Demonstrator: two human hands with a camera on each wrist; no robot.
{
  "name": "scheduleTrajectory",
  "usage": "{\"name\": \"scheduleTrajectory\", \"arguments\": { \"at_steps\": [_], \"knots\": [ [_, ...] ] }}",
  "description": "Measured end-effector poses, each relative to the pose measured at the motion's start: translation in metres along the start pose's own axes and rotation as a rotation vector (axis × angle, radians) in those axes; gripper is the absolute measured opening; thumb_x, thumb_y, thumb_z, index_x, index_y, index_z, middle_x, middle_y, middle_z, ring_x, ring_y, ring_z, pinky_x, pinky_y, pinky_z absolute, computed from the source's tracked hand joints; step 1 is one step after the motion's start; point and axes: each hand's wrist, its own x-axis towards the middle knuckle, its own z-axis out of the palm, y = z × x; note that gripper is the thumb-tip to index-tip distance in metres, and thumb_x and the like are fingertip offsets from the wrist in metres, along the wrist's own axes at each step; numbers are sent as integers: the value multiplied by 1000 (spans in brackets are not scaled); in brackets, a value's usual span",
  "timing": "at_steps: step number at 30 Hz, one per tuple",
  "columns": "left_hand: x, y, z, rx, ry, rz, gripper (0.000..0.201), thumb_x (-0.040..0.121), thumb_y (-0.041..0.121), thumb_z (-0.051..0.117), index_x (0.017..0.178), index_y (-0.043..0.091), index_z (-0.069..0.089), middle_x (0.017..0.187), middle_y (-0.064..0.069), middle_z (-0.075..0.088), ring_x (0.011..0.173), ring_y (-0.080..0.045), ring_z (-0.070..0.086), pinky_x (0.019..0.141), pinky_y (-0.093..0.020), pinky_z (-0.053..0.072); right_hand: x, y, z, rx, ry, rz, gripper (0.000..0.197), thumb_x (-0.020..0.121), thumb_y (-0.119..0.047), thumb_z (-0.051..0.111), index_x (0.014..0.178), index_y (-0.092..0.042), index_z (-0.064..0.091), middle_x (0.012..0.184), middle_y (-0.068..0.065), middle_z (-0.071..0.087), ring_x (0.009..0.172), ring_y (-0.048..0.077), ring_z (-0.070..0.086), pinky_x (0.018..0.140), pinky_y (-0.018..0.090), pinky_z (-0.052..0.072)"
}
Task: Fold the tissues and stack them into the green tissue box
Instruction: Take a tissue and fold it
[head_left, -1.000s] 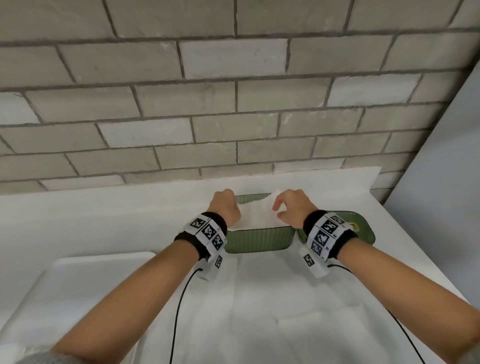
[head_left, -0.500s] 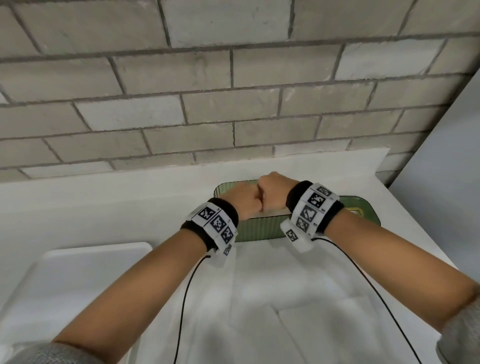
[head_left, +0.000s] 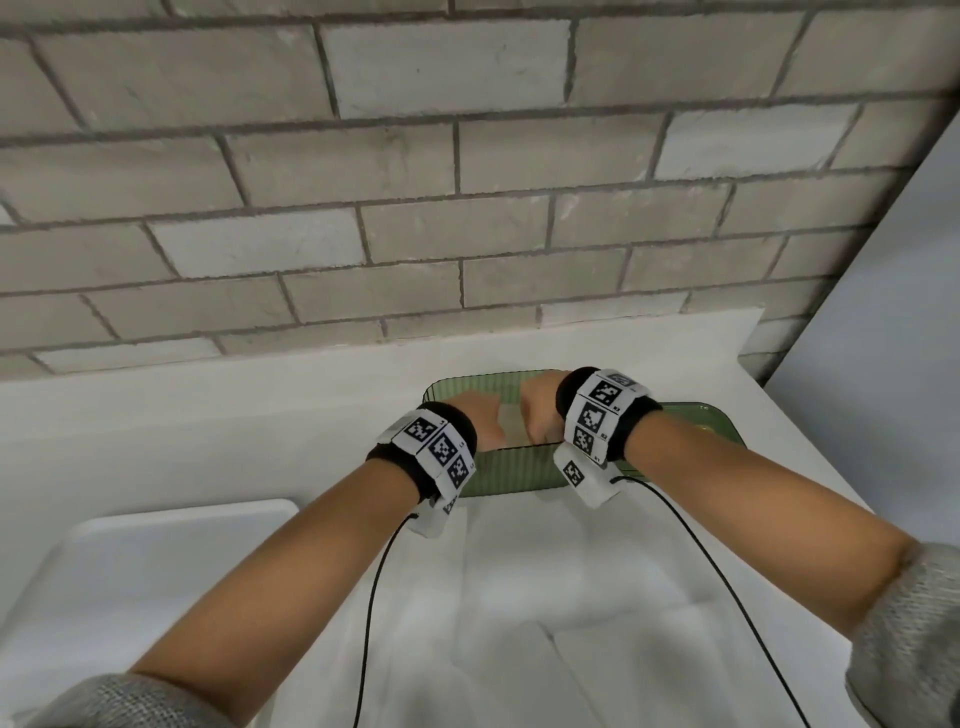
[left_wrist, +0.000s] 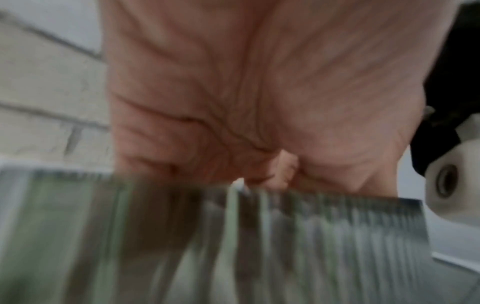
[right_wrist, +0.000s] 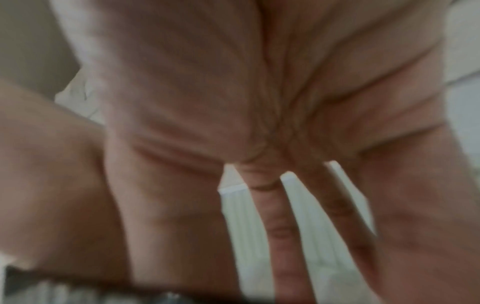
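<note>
Both hands down inside box (head_left: 511, 470), left hand (head_left: 475, 422) and right hand (head_left: 540, 413) pressing tissue (head_left: 511, 415) flat; right fingers straight, left unclear. Next: withdraw, fetch another tissue.

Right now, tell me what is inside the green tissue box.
Both hands reach into the green tissue box: left hand, right hand. White tissue shows between the right fingers. The stack beneath is covered.

Ribbed translucent green plastic tissue box (head_left: 511, 470); rough matt brick wall (head_left: 415, 182).
</note>
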Motion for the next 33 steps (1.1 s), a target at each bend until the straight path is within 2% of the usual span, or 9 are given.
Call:
{"name": "scheduleTrajectory", "arguments": {
  "at_steps": [4,6,8,15,19,22,24,29,33],
  "knots": [
    [4,-4,-6,52,112,34,18,90,-2,53,102,0,66,107,-17,61,100,-32,63,78,-30,51,-3,1,-4,-69,87,-6,31,76,-8,73,105,-5,61,97,9,62,76,21,61,61,27,51],
    [6,-5,-7,48,57,72,32,91,0,54,122,2,64,124,-18,60,105,-31,61,87,-31,50,-4,-1,0,-144,63,-4,10,84,-8,66,89,-4,58,89,10,57,69,19,54,57,26,42],
    [8,-6,-8,75,8,89,35,94,4,54,128,2,60,125,-18,62,106,-31,61,88,-31,48,4,2,6,-159,76,10,37,89,-7,59,61,-11,35,65,5,36,52,15,33,46,22,27],
    [15,-12,-6,161,19,51,26,91,8,60,114,-1,67,93,-11,62,79,-22,53,77,-33,49,9,1,13,-234,45,-9,19,91,-5,56,78,-9,42,68,1,32,76,21,45,64,28,38],
    [10,-15,-12,214,-8,26,19,85,-2,62,103,1,68,86,-8,63,84,-25,58,72,-28,47,8,5,10,-258,65,-16,46,90,-11,60,63,-17,24,74,5,37,56,17,35,51,22,39],
    [5,-16,-21,205,99,32,28,84,-4,64,112,-1,63,111,-15,63,105,-32,63,77,-29,48,-2,11,-7,-221,106,40,22,79,-8,73,92,-3,55,88,9,53,71,21,56,53,23,44],
    [6,-12,-21,127,155,79,32,84,0,65,116,1,65,120,-15,62,105,-32,63,83,-33,50,-4,15,-9,-171,135,1,48,73,-11,78,116,-4,57,109,12,61,92,27,64,64,28,47],
    [6,4,-4,42,-13,92,30,98,16,48,119,1,63,124,-15,64,101,-28,60,84,-33,46,0,17,12,84,140,-93,36,88,-25,65,119,-8,63,121,12,64,107,29,61,83,32,47],
    [-20,-3,-16,-42,117,92,30,96,20,51,119,8,67,124,-11,63,110,-29,59,90,-31,47,-35,31,-1,284,193,-179,30,88,-39,62,110,-20,70,109,6,69,94,23,63,86,34,51]
  ]
}}
